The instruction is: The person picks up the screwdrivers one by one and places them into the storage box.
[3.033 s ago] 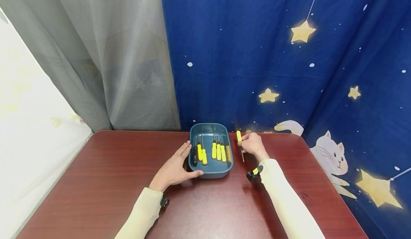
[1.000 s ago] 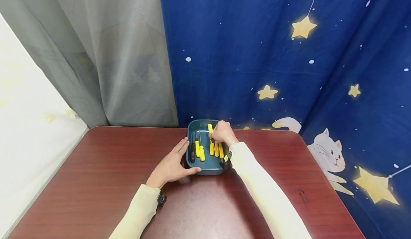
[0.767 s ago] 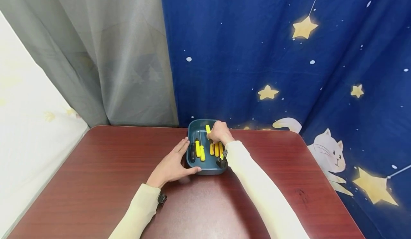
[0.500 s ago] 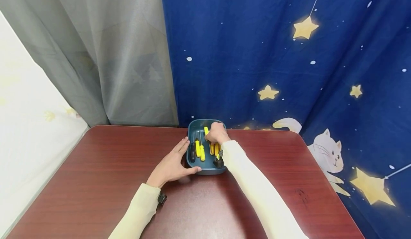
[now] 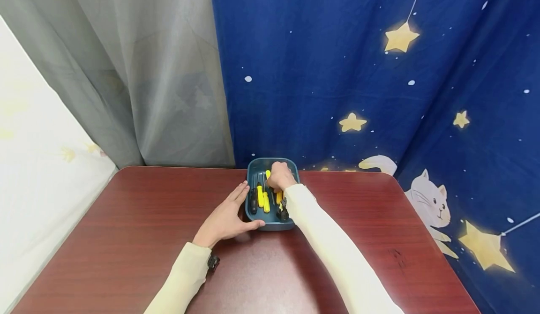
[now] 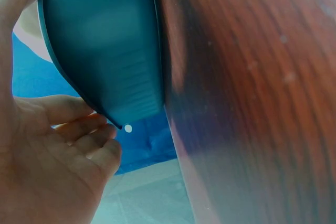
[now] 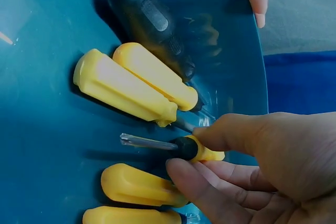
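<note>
My right hand (image 5: 281,175) is down inside the blue plastic box (image 5: 270,227). Thumb and fingers pinch a screwdriver (image 7: 186,148) by its yellow handle near the dark collar, its bare metal tip pointing toward the near side. Between two yellow-handled screwdrivers (image 7: 126,86) on one side and more yellow handles (image 7: 137,185) on the other, it hovers close over the box floor. A black-handled screwdriver (image 5: 253,202) lies along the left wall. My left hand (image 5: 223,220) rests around the box's near left corner, fingers along the left rim, thumb at the near rim.
The box stands at the back edge of a reddish-brown wooden table (image 5: 168,201). Right behind the table hang a blue star-patterned curtain (image 5: 295,93) and a grey curtain (image 5: 181,93).
The right hand has carried the screwdriver from the table right of the box into it, then leftward and lower, toward the yellow pair. The left hand keeps its place at the box.
</note>
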Demonstrator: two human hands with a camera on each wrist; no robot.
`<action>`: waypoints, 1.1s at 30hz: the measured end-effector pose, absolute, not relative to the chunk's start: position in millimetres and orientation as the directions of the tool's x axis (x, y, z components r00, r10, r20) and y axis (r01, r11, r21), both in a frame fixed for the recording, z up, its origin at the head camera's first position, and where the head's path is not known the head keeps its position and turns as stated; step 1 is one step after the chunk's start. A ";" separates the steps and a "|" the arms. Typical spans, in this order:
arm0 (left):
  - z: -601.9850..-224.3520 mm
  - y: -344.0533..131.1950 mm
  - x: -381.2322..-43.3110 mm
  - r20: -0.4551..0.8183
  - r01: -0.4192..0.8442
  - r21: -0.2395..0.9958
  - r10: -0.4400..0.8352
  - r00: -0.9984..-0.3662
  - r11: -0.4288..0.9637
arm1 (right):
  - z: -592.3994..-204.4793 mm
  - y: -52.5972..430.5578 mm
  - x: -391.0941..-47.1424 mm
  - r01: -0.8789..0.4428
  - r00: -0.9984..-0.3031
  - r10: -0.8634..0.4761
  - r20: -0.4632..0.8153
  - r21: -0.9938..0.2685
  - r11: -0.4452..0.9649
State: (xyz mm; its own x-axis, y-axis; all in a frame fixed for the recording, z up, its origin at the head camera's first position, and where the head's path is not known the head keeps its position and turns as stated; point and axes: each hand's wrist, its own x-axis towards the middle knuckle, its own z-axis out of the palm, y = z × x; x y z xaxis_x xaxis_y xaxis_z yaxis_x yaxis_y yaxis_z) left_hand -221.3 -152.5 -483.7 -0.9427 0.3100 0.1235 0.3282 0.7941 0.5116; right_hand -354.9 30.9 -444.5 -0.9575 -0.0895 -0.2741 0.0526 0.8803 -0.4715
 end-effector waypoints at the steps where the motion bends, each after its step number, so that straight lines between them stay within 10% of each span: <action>1: -483.6 -152.5 -221.1 0.127 0.330 0.513 0.311 -0.942 0.793 | -444.8 30.0 -355.2 0.055 -0.956 -0.089 -0.280 -0.468 0.882; 33: -486.5 -154.5 -220.1 0.133 0.337 0.518 0.316 -0.940 0.786 | -445.4 30.3 -343.0 0.035 -0.962 -0.103 -0.252 -0.491 0.870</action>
State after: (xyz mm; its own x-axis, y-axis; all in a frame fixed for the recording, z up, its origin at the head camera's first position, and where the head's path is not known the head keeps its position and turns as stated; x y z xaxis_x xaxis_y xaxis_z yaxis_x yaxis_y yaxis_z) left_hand -220.1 -154.5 -486.5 -0.9396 0.3156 0.1328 0.3372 0.7863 0.5177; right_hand -343.0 30.3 -445.4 -0.9621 -0.1033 -0.2524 0.0355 0.8702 -0.4913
